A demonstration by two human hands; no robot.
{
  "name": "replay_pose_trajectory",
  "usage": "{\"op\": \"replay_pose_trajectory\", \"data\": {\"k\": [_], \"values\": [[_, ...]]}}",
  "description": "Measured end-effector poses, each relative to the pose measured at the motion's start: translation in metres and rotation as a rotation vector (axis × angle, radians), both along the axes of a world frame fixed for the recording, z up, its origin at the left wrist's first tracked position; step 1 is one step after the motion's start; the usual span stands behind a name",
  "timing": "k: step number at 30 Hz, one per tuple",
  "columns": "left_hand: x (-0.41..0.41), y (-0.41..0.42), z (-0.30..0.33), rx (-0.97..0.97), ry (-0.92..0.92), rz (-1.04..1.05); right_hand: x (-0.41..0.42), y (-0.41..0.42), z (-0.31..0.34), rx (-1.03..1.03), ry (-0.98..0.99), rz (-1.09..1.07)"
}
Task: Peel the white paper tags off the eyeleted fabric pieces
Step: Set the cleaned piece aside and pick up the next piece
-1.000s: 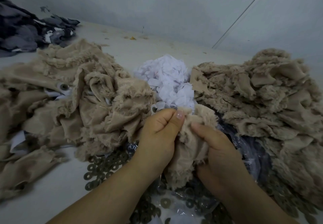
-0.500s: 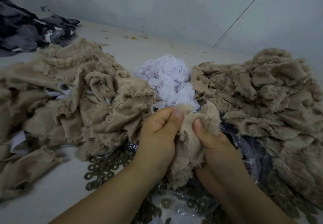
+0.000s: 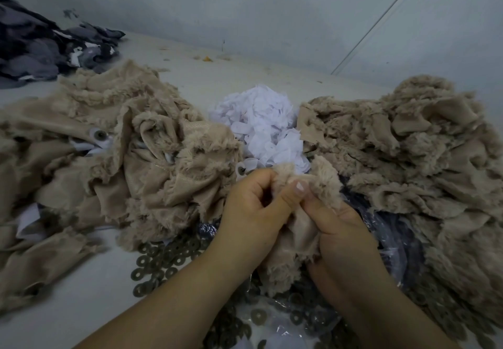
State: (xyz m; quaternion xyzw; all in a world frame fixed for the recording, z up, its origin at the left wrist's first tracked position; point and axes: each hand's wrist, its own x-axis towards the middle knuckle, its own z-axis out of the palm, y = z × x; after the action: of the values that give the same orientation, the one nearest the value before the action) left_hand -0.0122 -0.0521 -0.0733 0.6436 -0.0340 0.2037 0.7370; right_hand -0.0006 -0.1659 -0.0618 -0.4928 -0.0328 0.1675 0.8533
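A tan furry fabric piece is bunched between both hands at the centre bottom. My left hand grips its upper edge, thumb pressed on the fabric. My right hand holds it from the right, thumb pinching beside the left thumb. No paper tag shows on this piece; the fingers hide that spot. Behind the hands lies a heap of peeled white paper tags. The left pile of tan fabric pieces shows eyelets with white tags.
A second pile of tan fabric fills the right side. Several dark metal washers and a crinkled clear plastic bag lie under the hands. Dark grey cloth sits at the far left. A wall stands close behind.
My right thumb has moved left until it meets my left thumb, and the fabric's top edge is more gathered between them. The piles have not moved.
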Motion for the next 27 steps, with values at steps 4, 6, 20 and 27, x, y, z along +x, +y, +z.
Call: {"op": "replay_pose_trajectory", "data": {"k": [4, 6, 20, 27], "values": [[-0.0001, 0.0016, 0.0011, -0.156, 0.043, 0.023, 0.0005, 0.0008, -0.0034, 0.032, 0.011, 0.03], [0.0004, 0.0009, -0.0008, -0.265, 0.054, 0.014, 0.0011, 0.0007, -0.0044, 0.066, 0.011, 0.059], [-0.0018, -0.0027, 0.0045, -0.281, 0.056, 0.036, 0.0002, 0.0014, -0.0023, 0.039, -0.047, 0.114], [0.004, 0.0029, -0.0017, -0.092, -0.015, -0.02, 0.0005, 0.0029, 0.0004, 0.038, -0.017, 0.035]]}}
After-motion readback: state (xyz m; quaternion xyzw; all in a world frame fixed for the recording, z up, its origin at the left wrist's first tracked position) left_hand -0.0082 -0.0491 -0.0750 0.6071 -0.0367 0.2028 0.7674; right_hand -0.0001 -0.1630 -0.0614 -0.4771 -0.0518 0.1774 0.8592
